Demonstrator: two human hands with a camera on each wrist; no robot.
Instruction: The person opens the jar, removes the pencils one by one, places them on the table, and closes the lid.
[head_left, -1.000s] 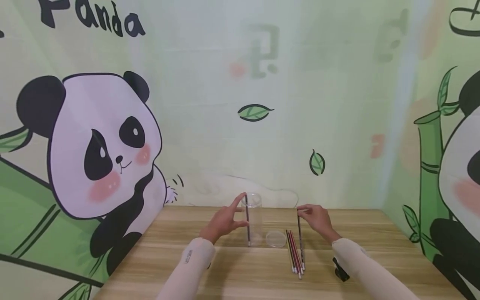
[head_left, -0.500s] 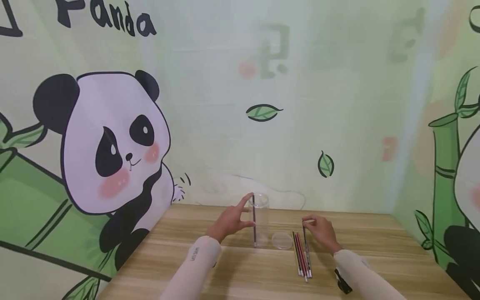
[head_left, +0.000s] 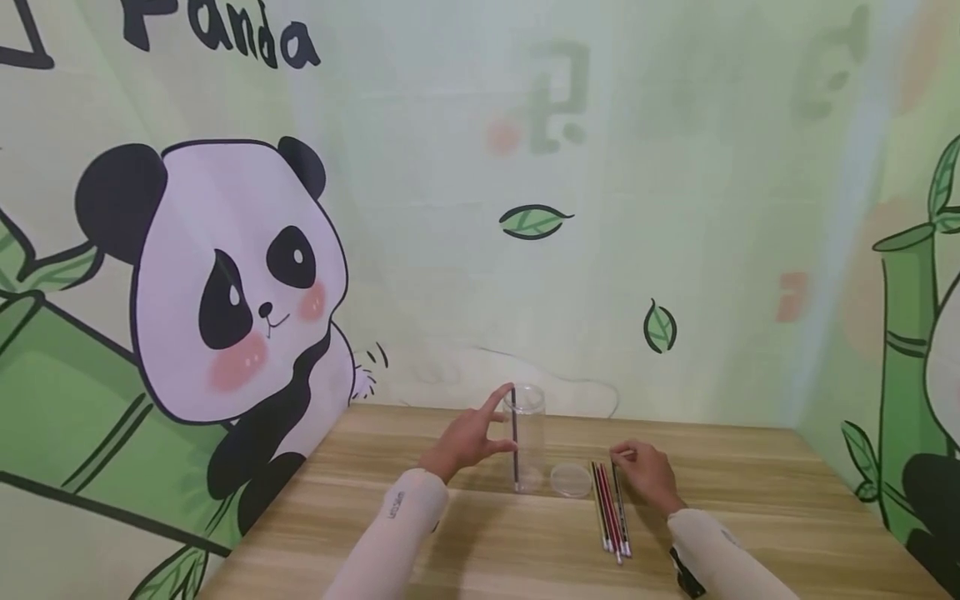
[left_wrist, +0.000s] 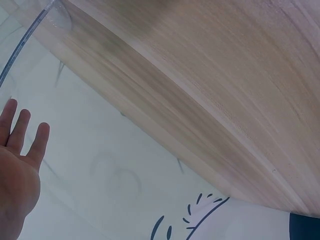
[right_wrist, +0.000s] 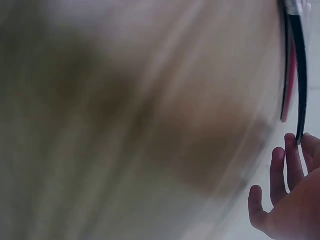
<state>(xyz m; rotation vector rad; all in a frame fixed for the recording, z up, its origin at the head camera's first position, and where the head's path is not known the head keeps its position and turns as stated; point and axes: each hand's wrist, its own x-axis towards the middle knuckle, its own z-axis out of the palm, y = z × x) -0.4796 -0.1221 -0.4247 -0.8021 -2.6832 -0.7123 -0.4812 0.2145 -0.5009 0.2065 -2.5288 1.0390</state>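
Observation:
A clear cylindrical container (head_left: 532, 442) stands upright on the table, with a dark pencil (head_left: 515, 442) upright along its left side. My left hand (head_left: 467, 442) is spread there, index fingertip at the rim and thumb lower by the side; its other fingers are straight in the left wrist view. My right hand (head_left: 647, 475) pinches one end of another dark pencil (right_wrist: 301, 75) between thumb and fingers. That pencil slopes low beside a bundle of several red and dark pencils (head_left: 606, 508), its silvery end toward the front.
A clear round lid (head_left: 572, 481) lies on the wooden table (head_left: 495, 550) between the container and the pencils. Behind the table hangs a printed panda backdrop (head_left: 450, 275). A black strap-like item (head_left: 684, 573) shows under the right sleeve.
My right hand has lowered its end of the pencil toward the table, next to the bundle. The left hand keeps its place at the container. The head view has turned slightly left.

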